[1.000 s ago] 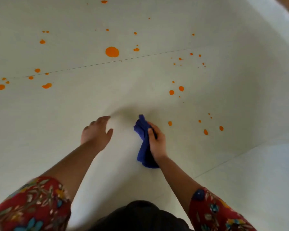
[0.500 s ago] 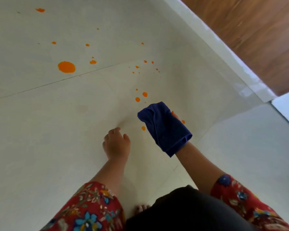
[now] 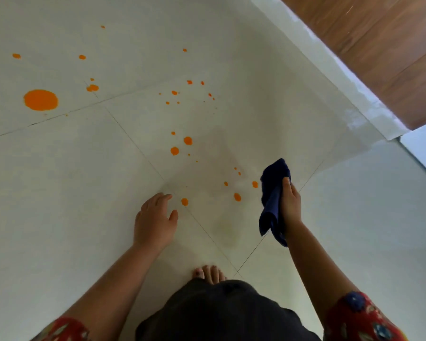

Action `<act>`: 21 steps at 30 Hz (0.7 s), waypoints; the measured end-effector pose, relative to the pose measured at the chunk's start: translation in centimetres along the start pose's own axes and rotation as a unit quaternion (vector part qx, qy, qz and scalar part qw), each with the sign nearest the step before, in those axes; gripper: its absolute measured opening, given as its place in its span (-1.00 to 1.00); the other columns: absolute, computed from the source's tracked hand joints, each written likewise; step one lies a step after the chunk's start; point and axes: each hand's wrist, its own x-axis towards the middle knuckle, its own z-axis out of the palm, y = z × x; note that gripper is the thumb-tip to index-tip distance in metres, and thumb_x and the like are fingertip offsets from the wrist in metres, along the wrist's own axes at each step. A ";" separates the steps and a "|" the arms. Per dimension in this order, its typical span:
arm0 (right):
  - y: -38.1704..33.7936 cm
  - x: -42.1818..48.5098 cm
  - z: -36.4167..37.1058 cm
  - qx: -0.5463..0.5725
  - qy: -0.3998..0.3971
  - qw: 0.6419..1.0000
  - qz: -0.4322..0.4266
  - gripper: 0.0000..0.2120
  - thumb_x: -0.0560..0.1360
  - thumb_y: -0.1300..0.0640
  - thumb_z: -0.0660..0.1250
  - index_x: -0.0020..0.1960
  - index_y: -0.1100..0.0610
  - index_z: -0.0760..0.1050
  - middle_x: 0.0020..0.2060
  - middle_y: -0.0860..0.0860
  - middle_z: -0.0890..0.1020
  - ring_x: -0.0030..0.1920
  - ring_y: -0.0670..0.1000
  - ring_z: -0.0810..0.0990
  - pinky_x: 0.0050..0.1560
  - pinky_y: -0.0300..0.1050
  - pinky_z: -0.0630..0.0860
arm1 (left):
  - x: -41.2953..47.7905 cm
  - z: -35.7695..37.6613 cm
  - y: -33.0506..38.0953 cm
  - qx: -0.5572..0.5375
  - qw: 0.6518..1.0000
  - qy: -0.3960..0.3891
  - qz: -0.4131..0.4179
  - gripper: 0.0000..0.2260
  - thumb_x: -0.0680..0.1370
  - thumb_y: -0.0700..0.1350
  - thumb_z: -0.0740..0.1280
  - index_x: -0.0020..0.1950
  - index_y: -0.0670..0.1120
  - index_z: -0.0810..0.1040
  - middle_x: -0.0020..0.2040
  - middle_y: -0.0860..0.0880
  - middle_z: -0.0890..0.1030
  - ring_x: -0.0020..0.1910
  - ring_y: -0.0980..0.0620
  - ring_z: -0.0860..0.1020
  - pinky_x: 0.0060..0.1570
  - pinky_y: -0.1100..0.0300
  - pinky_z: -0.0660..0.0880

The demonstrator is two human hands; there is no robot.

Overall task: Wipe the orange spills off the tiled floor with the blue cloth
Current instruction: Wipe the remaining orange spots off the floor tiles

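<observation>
My right hand grips the blue cloth, which hangs bunched to the left of the palm, just right of a few small orange drops. My left hand rests with its fingers spread on the pale tiled floor, next to a single orange drop. More orange spills dot the tiles farther out, with two round ones in the middle and a large orange blob at the far left. A faint yellowish smear shows between my hands.
A white skirting strip runs diagonally at the upper right, with a brown wooden surface beyond it. My bare foot stands on the tile below the hands, above my dark clothing.
The view has swung right and back. My right hand has carried the cloth to the right and turned it so it hangs beside the palm. My left hand's fingers have spread.
</observation>
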 end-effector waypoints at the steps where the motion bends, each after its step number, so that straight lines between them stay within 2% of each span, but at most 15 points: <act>1: 1.2 1.4 0.1 -0.053 -0.001 0.998 -0.031 -0.64 0.67 -0.04 0.07 0.35 0.09 0.43 0.15 0.02 0.59 0.18 0.05 0.55 0.12 -0.13 0.44 | 0.5 0.6 0.0 0.013 1.000 -0.009 0.004 -0.56 0.58 -0.06 0.26 0.46 -0.07 0.35 0.49 -0.08 0.31 0.48 -0.07 0.25 0.42 0.03 0.22; 4: 5.0 3.8 1.6 -0.212 -0.027 0.971 -0.107 -0.62 0.64 -0.10 0.10 0.40 -0.02 0.42 0.24 -0.01 0.57 0.26 0.03 0.51 0.17 -0.11 0.38 | 1.2 1.4 -0.4 0.043 0.998 -0.027 0.034 -0.52 0.57 -0.06 0.29 0.48 -0.08 0.32 0.52 -0.09 0.26 0.51 -0.05 0.20 0.46 0.02 0.19; 6: 8.0 4.9 2.8 -0.354 -0.063 0.923 -0.138 -0.51 0.61 -0.22 0.08 0.49 -0.10 0.29 0.41 -0.04 0.44 0.40 0.07 0.39 0.30 -0.01 0.38 | 1.7 1.8 -0.7 0.062 0.996 -0.036 0.046 -0.50 0.57 -0.07 0.29 0.50 -0.08 0.30 0.53 -0.07 0.24 0.53 -0.03 0.17 0.47 0.01 0.18; 8: 10.4 5.7 4.1 -0.473 -0.096 0.856 -0.185 -0.41 0.60 -0.28 0.01 0.57 -0.13 0.03 0.57 -0.09 0.08 0.56 0.06 0.04 0.52 0.10 0.06 | 2.5 2.0 -0.7 0.076 0.995 -0.032 0.053 -0.49 0.56 -0.04 0.27 0.50 -0.08 0.29 0.54 -0.05 0.23 0.53 -0.02 0.17 0.46 -0.01 0.19; 10: 11.2 5.8 5.1 -0.518 -0.113 0.828 -0.180 -0.38 0.59 -0.32 -0.11 0.57 -0.18 -0.20 0.56 -0.15 -0.22 0.56 0.04 -0.26 0.51 0.18 -0.24 | 3.0 1.9 -0.5 0.084 0.995 -0.013 0.055 -0.43 0.53 0.10 0.15 0.52 -0.07 0.27 0.55 -0.03 0.21 0.53 -0.02 0.17 0.45 -0.01 0.20; 13: 12.5 5.5 4.2 -0.542 -0.131 0.802 -0.214 -0.44 0.56 -0.28 -0.28 0.53 -0.24 -0.28 0.53 -0.21 -0.29 0.54 0.05 -0.37 0.47 0.25 -0.32 | 4.0 2.7 -0.1 0.087 0.994 -0.010 0.060 -0.29 0.46 0.26 -0.03 0.57 -0.02 0.13 0.58 0.04 0.07 0.55 0.02 0.07 0.48 0.00 0.11; 15: 13.6 5.6 2.0 -0.541 -0.126 0.801 -0.223 -0.47 0.58 -0.22 -0.27 0.54 -0.25 -0.23 0.54 -0.21 -0.23 0.55 0.06 -0.31 0.51 0.24 -0.23 | 4.3 3.3 -0.1 0.085 0.995 -0.019 0.058 -0.25 0.44 0.31 -0.05 0.58 0.01 0.05 0.59 0.07 -0.01 0.56 0.08 -0.02 0.52 0.04 0.03; 17: 13.0 7.7 1.6 -0.527 -0.084 0.826 -0.181 -0.47 0.59 -0.18 -0.23 0.55 -0.22 -0.17 0.56 -0.18 -0.15 0.57 0.09 -0.22 0.53 0.22 -0.14 | 4.2 3.6 0.0 0.100 0.993 -0.034 0.047 -0.19 0.40 0.37 -0.07 0.59 0.03 -0.04 0.57 0.11 -0.13 0.56 0.13 -0.13 0.53 0.09 -0.09; 19: 11.0 10.6 4.1 -0.498 -0.030 0.858 -0.120 -0.47 0.62 -0.14 -0.18 0.57 -0.18 -0.15 0.58 -0.15 -0.12 0.57 0.10 -0.19 0.53 0.18 -0.14 | 4.2 4.0 0.0 0.117 0.991 -0.039 0.042 -0.15 0.36 0.42 -0.08 0.58 0.07 -0.08 0.55 0.15 -0.21 0.54 0.16 -0.20 0.52 0.13 -0.16; 21: 8.9 12.1 7.7 -0.477 -0.024 0.874 -0.096 -0.48 0.64 -0.11 -0.13 0.58 -0.15 -0.15 0.58 -0.15 -0.11 0.57 0.10 -0.19 0.54 0.15 -0.15 | 4.2 4.3 0.0 0.131 0.990 -0.033 0.040 -0.12 0.34 0.45 -0.06 0.58 0.06 -0.07 0.56 0.14 -0.21 0.55 0.15 -0.21 0.52 0.12 -0.18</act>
